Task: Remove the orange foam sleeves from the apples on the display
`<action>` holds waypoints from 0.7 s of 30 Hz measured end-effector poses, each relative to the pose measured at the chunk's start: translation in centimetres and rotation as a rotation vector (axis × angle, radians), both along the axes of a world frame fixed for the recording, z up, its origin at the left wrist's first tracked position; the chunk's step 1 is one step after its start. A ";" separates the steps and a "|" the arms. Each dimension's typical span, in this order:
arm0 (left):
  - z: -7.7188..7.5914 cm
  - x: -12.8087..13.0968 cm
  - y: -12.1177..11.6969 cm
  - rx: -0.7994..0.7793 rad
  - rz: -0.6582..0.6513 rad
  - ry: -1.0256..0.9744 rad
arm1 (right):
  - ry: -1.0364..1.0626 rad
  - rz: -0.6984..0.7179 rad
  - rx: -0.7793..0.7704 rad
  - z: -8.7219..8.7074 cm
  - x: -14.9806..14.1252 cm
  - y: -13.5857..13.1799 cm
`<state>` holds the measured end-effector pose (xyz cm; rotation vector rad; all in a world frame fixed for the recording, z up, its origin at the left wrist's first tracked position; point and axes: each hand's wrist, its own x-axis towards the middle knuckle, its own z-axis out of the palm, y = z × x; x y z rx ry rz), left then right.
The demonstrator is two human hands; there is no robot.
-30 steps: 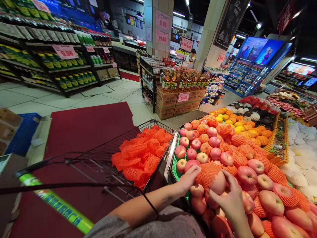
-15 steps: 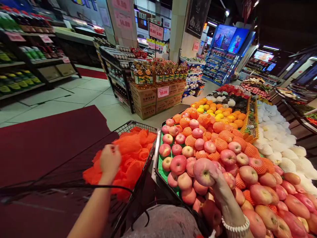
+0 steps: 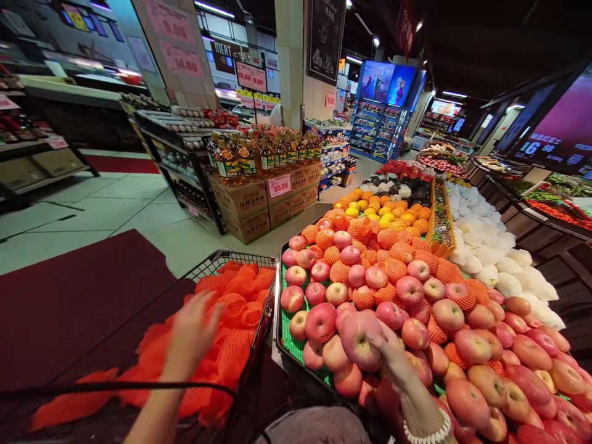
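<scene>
Across the pale shop floor [image 3: 124, 206], oil bottles [image 3: 266, 154] stand on stacked cartons [image 3: 245, 213]. The right hand [image 3: 395, 367] has its fingers clamped on one bare apple [image 3: 357, 339], held over the loose apples [image 3: 472, 345] in the display tray [image 3: 276, 308]; one white bracelet [image 3: 430, 433] circles that wrist. The left hand [image 3: 192, 333], palm and fingers too blurred to tell apart or together, is over the orange foam nets [image 3: 240, 314] in one shopping cart [image 3: 222, 254]. A second ago both hands held the apple, then partly netted; now only the right does.
</scene>
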<state>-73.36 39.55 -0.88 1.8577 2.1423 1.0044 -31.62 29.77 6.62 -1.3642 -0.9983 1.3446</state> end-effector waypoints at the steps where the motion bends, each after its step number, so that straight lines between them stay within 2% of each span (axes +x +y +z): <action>1: 1.3 3.2 0.0 0.026 -0.262 -0.106 | 0.027 -0.020 -0.021 -0.1 -0.2 -0.1; 4: 5.0 12.2 -1.5 -0.033 -0.924 -0.289 | 0.104 -0.081 -0.063 -0.3 -0.8 -0.7; 6: 6.4 16.7 -2.8 -0.080 -1.203 -0.273 | 0.171 -0.111 -0.074 -0.5 -1.1 -1.3; 7: 6.7 18.4 -3.3 -0.093 -1.275 -0.253 | 0.217 -0.121 -0.080 -0.6 -1.3 -1.6; 9: 6.4 20.7 -3.8 -0.093 -1.320 -0.214 | 0.304 -0.151 -0.087 -1.0 -1.3 -2.3; 11: 5.3 22.2 -3.5 -0.071 -1.315 -0.204 | 0.336 -0.180 -0.102 -1.6 -1.2 -3.0; 14: 3.5 23.5 -1.7 -0.056 -1.310 -0.228 | 0.224 -0.205 -0.114 -2.5 -0.4 -4.0; 17: 2.8 24.4 1.4 -0.061 -1.206 -0.212 | -0.050 -0.360 -0.068 -3.5 1.1 -4.8; 19: 3.0 24.8 4.0 -0.054 -1.135 -0.188 | -0.362 -0.516 -0.024 -4.3 2.4 -5.3; 21: 3.6 25.0 6.6 -0.041 -1.091 -0.151 | -0.725 -0.612 0.007 -5.4 3.8 -6.0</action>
